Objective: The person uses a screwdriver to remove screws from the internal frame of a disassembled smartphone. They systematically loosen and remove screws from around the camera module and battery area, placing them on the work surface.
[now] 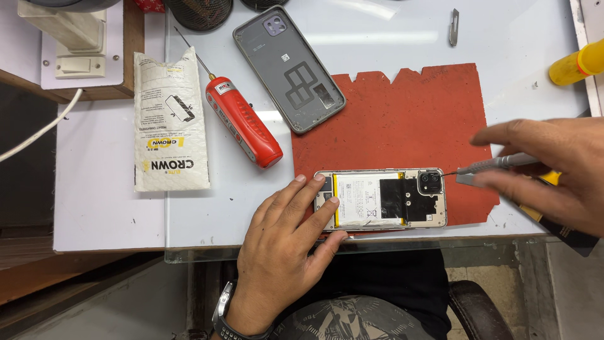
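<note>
While opened phone [380, 199] lies face down at near edge of red mat [402, 119], back off, battery and camera module exposed, left hand [286, 252] pins its left end, fingers [314, 208] spread flat, clamped on nothing. Right hand [553, 170], blurred, reaches from right, fingers closed around thin grey screwdriver [497, 164], tip just beside camera corner. Grey back cover [289, 69] rests beyond, half on mat. Red electric screwdriver [242, 123], white pouch [170, 123] lie left on white counter [100, 189].
</note>
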Demonstrator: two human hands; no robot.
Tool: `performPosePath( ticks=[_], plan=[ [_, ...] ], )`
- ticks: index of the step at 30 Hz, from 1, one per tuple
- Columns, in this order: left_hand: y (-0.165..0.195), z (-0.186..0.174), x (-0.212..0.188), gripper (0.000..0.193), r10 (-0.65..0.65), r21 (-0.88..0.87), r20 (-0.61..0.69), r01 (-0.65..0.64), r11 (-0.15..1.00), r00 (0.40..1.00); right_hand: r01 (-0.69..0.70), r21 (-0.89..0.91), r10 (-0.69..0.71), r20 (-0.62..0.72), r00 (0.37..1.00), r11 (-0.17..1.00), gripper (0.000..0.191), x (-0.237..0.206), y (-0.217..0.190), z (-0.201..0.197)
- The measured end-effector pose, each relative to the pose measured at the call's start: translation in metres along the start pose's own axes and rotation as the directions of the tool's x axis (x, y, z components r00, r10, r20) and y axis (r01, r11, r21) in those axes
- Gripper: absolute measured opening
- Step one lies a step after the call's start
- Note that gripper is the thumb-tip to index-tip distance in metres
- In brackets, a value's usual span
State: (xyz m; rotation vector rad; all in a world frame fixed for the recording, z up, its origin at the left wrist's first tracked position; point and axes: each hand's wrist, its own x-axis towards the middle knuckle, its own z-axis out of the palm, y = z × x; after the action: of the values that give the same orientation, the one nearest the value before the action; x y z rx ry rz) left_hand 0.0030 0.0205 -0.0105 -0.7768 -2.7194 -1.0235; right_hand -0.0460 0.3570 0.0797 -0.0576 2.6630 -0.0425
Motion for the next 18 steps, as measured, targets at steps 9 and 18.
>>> performPosePath(
  ticks=[9,18],
  plan=[
    [0.009,0.000,0.001,0.041,0.005,-0.007,-0.009,-0.005,1.000,1.000,0.059,-0.104,-0.056,0.026,0.998,0.993,0.032,-0.006,0.012,0.001],
    [0.010,-0.004,-0.004,0.041,0.003,-0.009,0.000,-0.003,1.000,1.000,0.151,-0.005,-0.151,-0.053,0.987,0.989,0.039,-0.010,0.011,0.001]
  ],
)
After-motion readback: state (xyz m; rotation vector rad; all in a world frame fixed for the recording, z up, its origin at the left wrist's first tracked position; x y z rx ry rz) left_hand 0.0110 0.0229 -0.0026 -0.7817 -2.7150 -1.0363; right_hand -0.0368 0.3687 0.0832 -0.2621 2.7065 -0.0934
